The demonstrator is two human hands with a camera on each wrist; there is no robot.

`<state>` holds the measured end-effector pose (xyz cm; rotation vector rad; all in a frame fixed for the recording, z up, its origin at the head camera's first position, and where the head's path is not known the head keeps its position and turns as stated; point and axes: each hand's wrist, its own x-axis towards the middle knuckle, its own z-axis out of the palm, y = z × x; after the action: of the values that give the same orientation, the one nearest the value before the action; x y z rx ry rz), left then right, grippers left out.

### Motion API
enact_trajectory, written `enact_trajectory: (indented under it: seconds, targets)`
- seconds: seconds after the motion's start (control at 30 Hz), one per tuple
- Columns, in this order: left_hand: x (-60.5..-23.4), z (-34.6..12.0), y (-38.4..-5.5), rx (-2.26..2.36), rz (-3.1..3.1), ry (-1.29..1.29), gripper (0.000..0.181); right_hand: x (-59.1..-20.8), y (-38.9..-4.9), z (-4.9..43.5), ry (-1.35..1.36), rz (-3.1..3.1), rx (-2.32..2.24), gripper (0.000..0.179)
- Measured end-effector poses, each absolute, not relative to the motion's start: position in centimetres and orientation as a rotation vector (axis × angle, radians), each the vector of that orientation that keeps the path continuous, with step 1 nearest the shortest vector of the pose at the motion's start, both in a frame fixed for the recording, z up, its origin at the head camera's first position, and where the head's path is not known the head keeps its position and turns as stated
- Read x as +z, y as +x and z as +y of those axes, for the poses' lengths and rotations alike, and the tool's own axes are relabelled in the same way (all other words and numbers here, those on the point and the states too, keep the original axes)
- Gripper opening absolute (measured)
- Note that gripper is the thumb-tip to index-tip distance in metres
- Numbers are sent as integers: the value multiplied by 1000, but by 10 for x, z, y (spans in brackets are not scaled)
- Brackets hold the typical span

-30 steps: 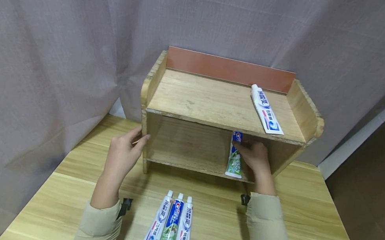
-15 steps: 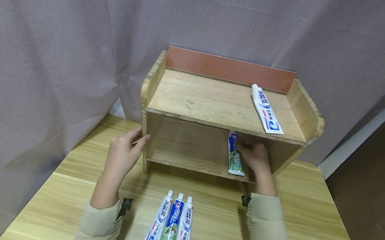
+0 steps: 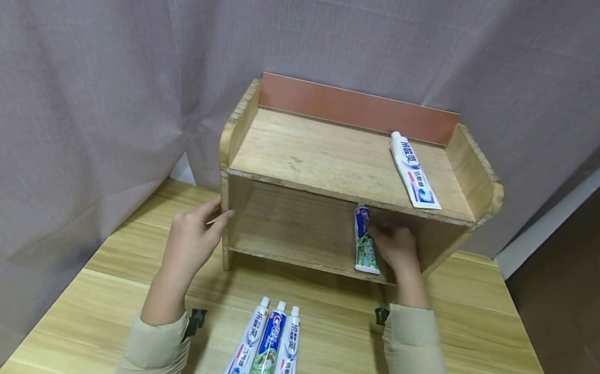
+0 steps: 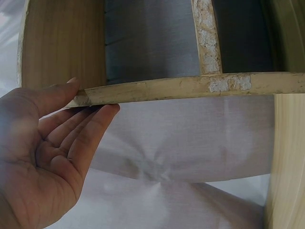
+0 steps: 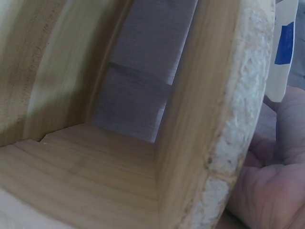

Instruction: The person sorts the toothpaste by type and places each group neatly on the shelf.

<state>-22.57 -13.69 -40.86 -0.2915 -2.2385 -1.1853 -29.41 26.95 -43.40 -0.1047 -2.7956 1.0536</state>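
Note:
A two-tier wooden shelf (image 3: 304, 150) stands on the table. My left hand (image 3: 191, 233) holds its left side panel, with the thumb on one face and the fingers on the other, as the left wrist view shows at the panel's edge (image 4: 143, 89). Inside the lower tier, my right hand (image 3: 397, 247) pinches a blue and green toothpaste tube (image 3: 367, 254) near its upper half. That tube leans slightly, cap end up under the top board, flat end near the lower front edge. In the right wrist view the side panel partly hides the hand (image 5: 281, 176).
A white toothpaste tube (image 3: 415, 172) lies on the top tier at the right. Before the shelf, a white tube (image 3: 245, 350), a blue and green tube (image 3: 267, 350) and another white tube (image 3: 288, 358) lie side by side. A grey curtain (image 3: 128, 38) hangs behind.
The toothpaste tube at my right hand has tilted, its cap end shifting left and its flat end slightly right and up. My left hand has kept its place on the shelf.

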Motion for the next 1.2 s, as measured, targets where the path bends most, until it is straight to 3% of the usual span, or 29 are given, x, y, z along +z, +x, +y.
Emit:
enact_trajectory:
  seconds: [1.2]
  targets:
    - [-408, -138, -225, -1187, -2240, -312, 26, -439, -246, 258, -167, -2706, 934, 51]
